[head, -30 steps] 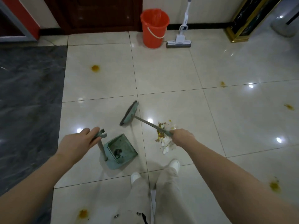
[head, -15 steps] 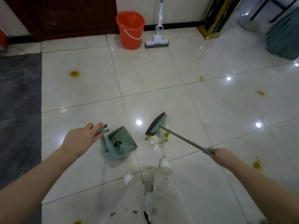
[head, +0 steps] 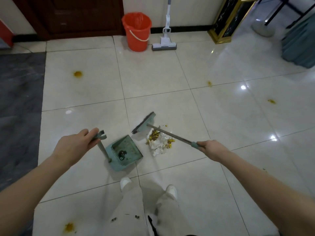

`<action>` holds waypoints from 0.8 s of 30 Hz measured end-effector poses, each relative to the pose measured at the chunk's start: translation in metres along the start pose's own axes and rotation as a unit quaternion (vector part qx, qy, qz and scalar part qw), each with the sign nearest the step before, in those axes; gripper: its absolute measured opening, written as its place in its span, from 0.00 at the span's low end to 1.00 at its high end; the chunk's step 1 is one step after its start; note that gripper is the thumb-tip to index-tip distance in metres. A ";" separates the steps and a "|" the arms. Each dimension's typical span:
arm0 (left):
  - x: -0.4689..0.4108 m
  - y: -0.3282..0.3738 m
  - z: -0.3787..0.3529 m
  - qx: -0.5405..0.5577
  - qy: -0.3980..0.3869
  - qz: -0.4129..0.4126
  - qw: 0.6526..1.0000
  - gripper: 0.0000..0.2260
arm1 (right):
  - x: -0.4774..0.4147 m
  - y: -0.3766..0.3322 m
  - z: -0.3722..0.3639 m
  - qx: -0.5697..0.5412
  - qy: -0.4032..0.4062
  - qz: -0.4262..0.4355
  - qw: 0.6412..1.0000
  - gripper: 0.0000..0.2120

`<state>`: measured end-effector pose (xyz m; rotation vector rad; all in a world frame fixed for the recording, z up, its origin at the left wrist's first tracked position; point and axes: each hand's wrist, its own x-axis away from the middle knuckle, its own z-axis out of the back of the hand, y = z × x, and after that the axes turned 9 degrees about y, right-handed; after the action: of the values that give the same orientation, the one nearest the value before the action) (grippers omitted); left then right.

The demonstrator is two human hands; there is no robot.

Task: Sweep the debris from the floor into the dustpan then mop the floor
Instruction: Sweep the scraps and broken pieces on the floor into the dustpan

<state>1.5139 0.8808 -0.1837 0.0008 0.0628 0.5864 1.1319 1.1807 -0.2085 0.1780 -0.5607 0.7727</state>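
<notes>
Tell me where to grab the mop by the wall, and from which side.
Grip the mop by its upright handle, coming from the open floor in front: the wall backs it, the orange bucket stands close on its left, and its sponge head lies flat on the tiles.

The glossy tiled floor point(head: 153, 74) bears dustpan point(head: 126, 150), debris pile point(head: 160, 142), bucket point(head: 137, 31), mop point(head: 164, 44), yellow stains point(head: 77, 74).

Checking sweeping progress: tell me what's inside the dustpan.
Inside the dustpan sits one small dark clump by the comb teeth, plus grimy smears. The debris pile lies outside, on the floor right of it. Its handle hides a sliver at the back.
</notes>
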 end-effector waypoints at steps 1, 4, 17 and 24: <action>0.005 0.006 0.002 -0.008 -0.001 0.004 1.000 0.13 | -0.003 -0.002 -0.001 0.007 -0.002 0.017 1.000 0.17; 0.024 0.028 0.011 -0.024 -0.012 0.029 0.999 0.14 | -0.015 -0.008 -0.010 0.040 -0.002 0.061 0.997 0.16; 0.055 0.111 0.034 -0.042 -0.027 0.113 0.992 0.17 | -0.039 0.106 0.003 0.225 -0.017 0.142 0.964 0.16; 0.031 0.140 0.032 -0.017 0.022 0.036 0.999 0.23 | -0.040 0.170 0.037 0.290 -0.009 0.110 0.951 0.16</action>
<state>1.4640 1.0151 -0.1515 -0.0432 0.0966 0.6596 0.9742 1.2638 -0.2075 0.6751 -0.3584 1.1431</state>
